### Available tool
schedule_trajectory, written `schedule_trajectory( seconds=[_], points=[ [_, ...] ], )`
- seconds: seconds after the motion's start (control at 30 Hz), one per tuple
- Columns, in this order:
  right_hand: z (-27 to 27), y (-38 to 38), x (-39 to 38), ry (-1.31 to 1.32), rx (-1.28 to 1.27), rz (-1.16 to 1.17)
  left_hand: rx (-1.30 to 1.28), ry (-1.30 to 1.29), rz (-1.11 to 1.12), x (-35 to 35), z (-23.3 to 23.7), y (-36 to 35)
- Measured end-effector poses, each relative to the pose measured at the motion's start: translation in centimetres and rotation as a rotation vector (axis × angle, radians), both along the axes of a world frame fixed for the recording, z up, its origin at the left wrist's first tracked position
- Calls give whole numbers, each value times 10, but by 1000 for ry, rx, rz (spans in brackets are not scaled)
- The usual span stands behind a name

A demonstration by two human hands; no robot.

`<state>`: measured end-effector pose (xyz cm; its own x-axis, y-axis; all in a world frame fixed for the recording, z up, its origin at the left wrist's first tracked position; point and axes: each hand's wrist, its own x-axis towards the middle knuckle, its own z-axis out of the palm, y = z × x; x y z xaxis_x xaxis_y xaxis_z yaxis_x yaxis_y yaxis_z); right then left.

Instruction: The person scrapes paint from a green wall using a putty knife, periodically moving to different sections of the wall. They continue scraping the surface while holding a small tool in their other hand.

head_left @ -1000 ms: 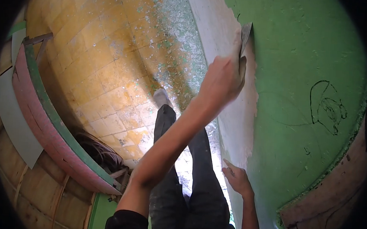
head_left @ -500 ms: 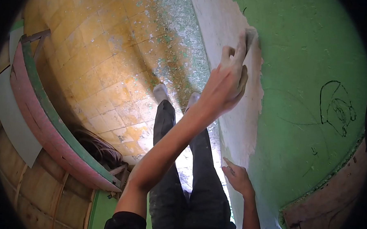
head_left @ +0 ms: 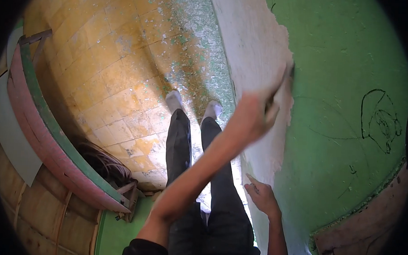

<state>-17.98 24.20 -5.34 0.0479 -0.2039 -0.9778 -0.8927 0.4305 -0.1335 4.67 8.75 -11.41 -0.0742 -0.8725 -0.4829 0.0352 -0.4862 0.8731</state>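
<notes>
My left hand [head_left: 252, 113], blurred by motion, reaches across my body to the wall. Its fingers are closed on a flat scraper [head_left: 291, 70], seen only as a thin dark edge against the wall. The scraper lies where a bare whitish strip [head_left: 261, 66] meets the green paint [head_left: 343, 56]. Lower down, my right hand [head_left: 263, 199] is close to the pale part of the wall, its index finger stretched out and the others curled. A small grey patch shows between those fingers; what it is, I cannot make out.
Paint flakes [head_left: 189, 49] litter the yellow tiled floor [head_left: 111, 68] by the wall. On the left stands a pink and green bench-like board [head_left: 53, 143], with a dark bundle of strands [head_left: 104, 162] beneath. A brown wooden piece [head_left: 359, 230] borders the wall at lower right.
My left hand and the scraper have moved down and slightly right along the paint edge. My right hand stays nearly where it was. The view has shifted a little.
</notes>
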Motion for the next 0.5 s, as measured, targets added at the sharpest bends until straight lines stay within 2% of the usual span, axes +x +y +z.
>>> schedule_trajectory(
  seconds=[0.1, 0.23, 0.37, 0.4, 0.43, 0.5],
  points=[
    [-1, 0, 2, -4, -3, 61, -131, 65, 49, -26, 6, 45],
    [3, -6, 5, 11, 35, 17, -39, -55, -13, 0, -6, 5],
    [-8, 13, -7, -40, -45, 28, -146, 37, 56, -25, -13, 41],
    [-9, 16, -11, -48, -68, 46, -116, 11, 21, -21, -11, 35],
    [-2, 5, -2, -8, 44, 22, -81, -15, -13, -11, -7, 25],
    [-1, -1, 1, 0, 30, 8, -76, -42, -53, 3, -13, 10]
  ],
)
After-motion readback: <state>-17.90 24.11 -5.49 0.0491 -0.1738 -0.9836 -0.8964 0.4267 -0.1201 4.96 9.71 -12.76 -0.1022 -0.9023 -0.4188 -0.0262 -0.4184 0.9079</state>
